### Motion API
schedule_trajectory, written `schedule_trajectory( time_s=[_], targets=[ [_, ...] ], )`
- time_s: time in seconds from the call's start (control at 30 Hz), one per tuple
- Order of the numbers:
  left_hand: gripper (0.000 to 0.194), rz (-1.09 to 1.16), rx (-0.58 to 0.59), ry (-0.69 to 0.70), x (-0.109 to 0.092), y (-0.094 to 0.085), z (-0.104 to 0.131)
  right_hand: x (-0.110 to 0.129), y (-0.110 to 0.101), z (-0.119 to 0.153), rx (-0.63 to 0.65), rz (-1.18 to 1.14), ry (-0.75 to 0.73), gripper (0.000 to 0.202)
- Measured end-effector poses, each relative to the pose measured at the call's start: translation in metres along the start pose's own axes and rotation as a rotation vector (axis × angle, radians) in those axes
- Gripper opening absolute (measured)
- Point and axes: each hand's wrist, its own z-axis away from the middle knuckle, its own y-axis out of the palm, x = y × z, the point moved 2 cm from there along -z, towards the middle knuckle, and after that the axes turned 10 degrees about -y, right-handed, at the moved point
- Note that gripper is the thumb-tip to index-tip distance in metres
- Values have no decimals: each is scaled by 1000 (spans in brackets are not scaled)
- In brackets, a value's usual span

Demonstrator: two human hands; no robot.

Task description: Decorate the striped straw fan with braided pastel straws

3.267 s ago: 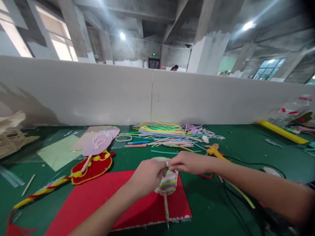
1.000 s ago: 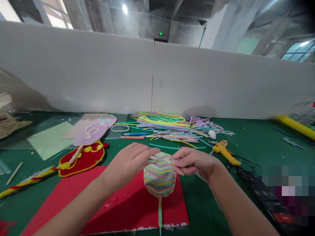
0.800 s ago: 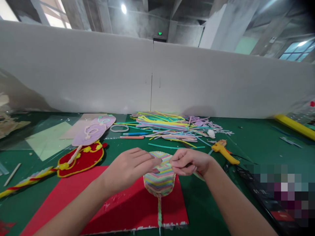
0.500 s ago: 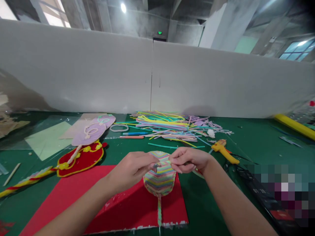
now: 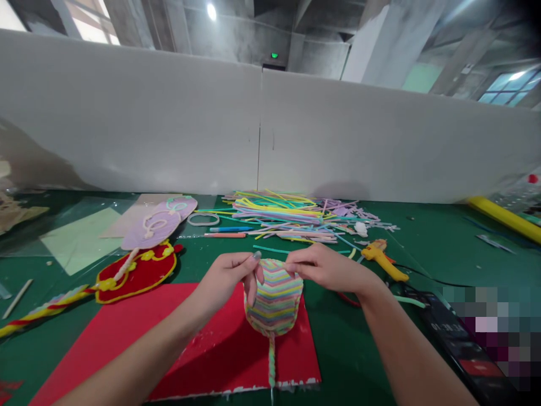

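Note:
A round fan [image 5: 274, 299] covered in pastel zigzag stripes stands tilted before me, with a braided multicoloured handle [image 5: 271, 361] pointing towards me. My left hand [image 5: 236, 276] is closed at the fan's upper left edge, thumb and fingers bent together, some fingers in front of its face. My right hand [image 5: 323, 268] pinches the upper right rim, its fingertips partly hidden. Below the fan lies a red sheet [image 5: 203, 349] with a ragged white front edge. By my right forearm is a pale green strip [image 5: 409, 301].
Pastel pipe cleaners [image 5: 279, 211] lie heaped at the back. A yellow glue gun [image 5: 384, 262] and a phone [image 5: 452, 332] are on the right. To the left are a red fan with yellow trim [image 5: 139, 276], purple ovals [image 5: 156, 225] and green paper [image 5: 80, 239]. A white partition [image 5: 169, 124] rises behind.
My hands have moved apart, from close together over the fan's upper face out to its two upper edges. More of the striped face shows. The pale green strip now shows farther right.

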Motion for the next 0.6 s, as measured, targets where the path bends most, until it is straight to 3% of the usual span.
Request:
schedule_trajectory(
  time_s=[0.13,0.23,0.37,0.43,0.5,0.6],
  targets=[
    [39,35,-47,-40,1,-1,-3,1,5,-2,-28,101,37,24],
    [39,-132,-72,8,4,-9,-10,-3,11,-5,-46,-11,89,27],
    [32,-513,-165,245,1,-19,-11,-20,19,-6,50,-513,211,31],
    [41,-703,-220,374,-2,-18,-6,-28,21,-4,57,-706,240,31],
    [51,-903,-262,515,-5,-14,0,-33,22,-2,59,-815,251,30],
    [35,-1130,-247,694,-8,-4,6,-34,27,-2,100,-905,278,28]
  ],
)
